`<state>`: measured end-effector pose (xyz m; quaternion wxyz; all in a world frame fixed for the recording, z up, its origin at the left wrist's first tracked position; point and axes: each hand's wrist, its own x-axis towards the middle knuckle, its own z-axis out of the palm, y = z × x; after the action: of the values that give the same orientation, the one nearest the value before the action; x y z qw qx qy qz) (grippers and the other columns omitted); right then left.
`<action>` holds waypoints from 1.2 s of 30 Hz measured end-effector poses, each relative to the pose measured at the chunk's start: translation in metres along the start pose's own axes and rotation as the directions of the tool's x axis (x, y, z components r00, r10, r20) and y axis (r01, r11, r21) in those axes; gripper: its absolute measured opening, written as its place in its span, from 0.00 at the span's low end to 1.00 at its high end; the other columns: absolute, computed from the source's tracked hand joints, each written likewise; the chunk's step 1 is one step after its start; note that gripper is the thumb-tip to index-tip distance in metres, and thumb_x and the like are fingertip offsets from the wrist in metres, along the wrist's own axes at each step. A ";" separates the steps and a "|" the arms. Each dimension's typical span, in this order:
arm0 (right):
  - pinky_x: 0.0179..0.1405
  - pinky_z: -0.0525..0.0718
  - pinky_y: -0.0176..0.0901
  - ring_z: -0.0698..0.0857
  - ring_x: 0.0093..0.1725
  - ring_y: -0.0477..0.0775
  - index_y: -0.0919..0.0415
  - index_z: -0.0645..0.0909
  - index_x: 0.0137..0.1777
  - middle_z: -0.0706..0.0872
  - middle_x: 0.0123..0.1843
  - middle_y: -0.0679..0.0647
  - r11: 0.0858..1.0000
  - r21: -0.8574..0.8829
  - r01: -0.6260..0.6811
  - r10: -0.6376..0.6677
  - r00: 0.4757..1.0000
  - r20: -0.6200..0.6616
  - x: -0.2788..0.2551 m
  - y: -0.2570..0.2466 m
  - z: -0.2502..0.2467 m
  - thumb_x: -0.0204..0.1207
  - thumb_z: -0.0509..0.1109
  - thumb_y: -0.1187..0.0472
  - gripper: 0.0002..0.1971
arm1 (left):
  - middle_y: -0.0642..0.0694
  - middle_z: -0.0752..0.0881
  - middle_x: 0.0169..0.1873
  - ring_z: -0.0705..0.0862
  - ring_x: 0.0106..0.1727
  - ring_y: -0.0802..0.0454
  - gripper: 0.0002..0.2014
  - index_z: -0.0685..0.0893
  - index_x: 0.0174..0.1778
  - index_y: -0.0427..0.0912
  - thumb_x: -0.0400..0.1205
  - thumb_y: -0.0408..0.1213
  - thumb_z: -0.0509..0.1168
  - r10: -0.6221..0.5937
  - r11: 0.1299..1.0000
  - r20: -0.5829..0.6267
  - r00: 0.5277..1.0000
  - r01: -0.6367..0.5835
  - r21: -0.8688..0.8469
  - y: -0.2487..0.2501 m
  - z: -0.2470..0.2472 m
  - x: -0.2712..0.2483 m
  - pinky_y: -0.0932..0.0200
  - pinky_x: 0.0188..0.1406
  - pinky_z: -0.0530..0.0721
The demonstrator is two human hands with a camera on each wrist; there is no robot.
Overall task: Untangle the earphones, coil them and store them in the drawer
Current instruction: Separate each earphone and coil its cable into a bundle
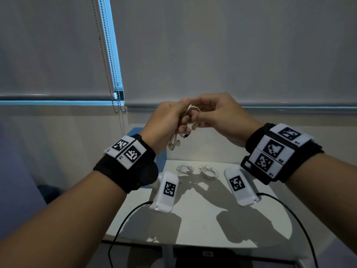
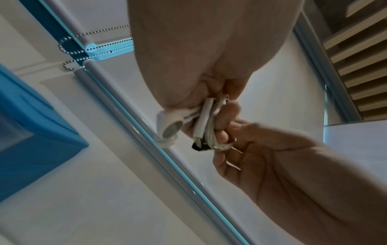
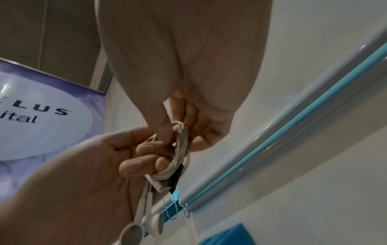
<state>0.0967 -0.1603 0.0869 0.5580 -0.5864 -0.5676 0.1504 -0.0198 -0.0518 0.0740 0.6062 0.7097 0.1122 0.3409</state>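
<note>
The white earphones (image 1: 190, 120) are held up in the air between both hands, above the far edge of the worktop (image 1: 195, 219), their cord wound into a small bundle of loops. The left hand (image 1: 168, 122) has its fingers curled round the bundle, and the right hand (image 1: 216, 115) pinches the loops at the top.

Only the right wrist view shows the coil plainly: several turns of cord (image 3: 178, 159) round the left fingers (image 3: 136, 165), a dark plug end (image 3: 177, 175) beside the turns, and the two earbuds (image 3: 144, 227) hanging down side by side below the palm. The left wrist view shows one earbud (image 2: 169, 126) face-on, sticking out beside the heel of the hand, with the straight white remote piece (image 2: 203, 119) lying across the bundle.

Only the head view shows the worktop, where two more coiled earphone sets (image 1: 184, 169) (image 1: 208, 171) lie side by side, apart from each other, under the hands. Both wrist views show part of a blue drawer unit (image 2: 31, 129); in the head view just its corner shows behind the left wrist. A bead chain (image 1: 114, 74) hangs by the blind behind.
</note>
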 end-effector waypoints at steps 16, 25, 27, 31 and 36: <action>0.51 0.85 0.48 0.86 0.45 0.55 0.68 0.89 0.58 0.90 0.45 0.63 0.998 0.022 -0.056 0.057 0.994 -0.097 0.011 0.009 -0.001 0.82 0.70 0.75 0.10 | 0.45 0.86 0.31 0.81 0.28 0.53 0.13 0.89 0.48 0.33 0.88 0.41 0.69 -0.010 1.000 -0.062 0.998 0.011 0.025 -0.004 -0.008 0.001 0.52 0.44 0.72; 0.40 0.79 0.37 0.86 0.39 0.51 0.71 0.88 0.58 0.89 0.41 0.61 0.977 0.167 -0.130 0.150 0.982 -0.118 0.007 0.010 -0.005 0.82 0.72 0.71 0.08 | 0.49 0.86 0.30 0.83 0.33 0.49 0.14 0.82 0.62 0.41 0.83 0.41 0.74 0.002 0.998 -0.124 0.992 0.005 0.055 0.007 -0.004 -0.006 0.50 0.31 0.76; 0.40 0.76 0.38 0.86 0.40 0.49 0.70 0.88 0.59 0.89 0.42 0.59 0.959 0.233 -0.161 0.192 0.974 -0.118 0.005 0.009 -0.007 0.82 0.71 0.70 0.09 | 0.45 0.89 0.34 0.85 0.35 0.47 0.18 0.83 0.64 0.43 0.80 0.40 0.75 0.031 0.999 -0.091 0.995 -0.027 0.045 0.008 -0.005 -0.004 0.41 0.45 0.77; 0.38 0.75 0.38 0.87 0.39 0.46 0.61 0.87 0.59 0.90 0.41 0.53 0.895 0.393 -0.211 0.262 0.962 -0.080 0.002 0.005 -0.010 0.82 0.70 0.71 0.10 | 0.39 0.90 0.39 0.84 0.40 0.41 0.15 0.88 0.59 0.42 0.78 0.40 0.76 0.070 0.997 -0.075 0.995 -0.068 0.028 0.009 -0.006 -0.005 0.36 0.51 0.74; 0.40 0.73 0.40 0.84 0.43 0.47 0.57 0.85 0.58 0.87 0.44 0.51 0.830 0.490 -0.266 0.302 0.953 0.007 -0.002 -0.001 -0.015 0.80 0.69 0.65 0.09 | 0.32 0.91 0.44 0.84 0.42 0.38 0.08 0.90 0.57 0.41 0.84 0.36 0.72 0.142 0.985 -0.062 0.988 -0.135 0.108 0.010 -0.005 -0.008 0.20 0.50 0.81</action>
<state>0.1074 -0.1696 0.0912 0.6781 -0.5103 -0.3981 0.3484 -0.0312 -0.0553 0.0808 0.5393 0.7339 0.1009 0.4005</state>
